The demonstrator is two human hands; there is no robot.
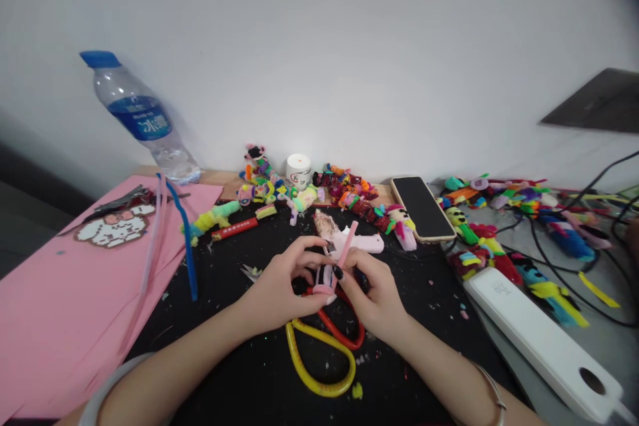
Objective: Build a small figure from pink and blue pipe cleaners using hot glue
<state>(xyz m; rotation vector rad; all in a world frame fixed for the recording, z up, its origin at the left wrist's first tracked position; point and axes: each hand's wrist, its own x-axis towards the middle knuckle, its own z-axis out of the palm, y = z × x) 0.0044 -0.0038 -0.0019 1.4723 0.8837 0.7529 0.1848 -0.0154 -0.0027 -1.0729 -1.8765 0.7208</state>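
Note:
My left hand [294,283] is closed around a small pink, white and dark fuzzy craft piece [324,279]. Thumb and fingertips of my right hand [372,286] pinch a pale pink pipe cleaner [348,243] against that piece, its free end sticking up. Beneath both hands lie scissors with one red and one yellow handle [322,386]; their blade tip peeks out left of my left hand. Just behind the fingers rests a pink and white glue gun [367,241] with a stained nozzle. The fingers partly hide the craft piece.
Finished pipe-cleaner figures [364,210] line the back, beside a white tub [298,171] and a phone [422,206]. Pink sheets [64,306] with loose pipe cleaners [190,253] lie left, near a leaning water bottle [144,120]. A white power strip [539,339] and cables occupy the right.

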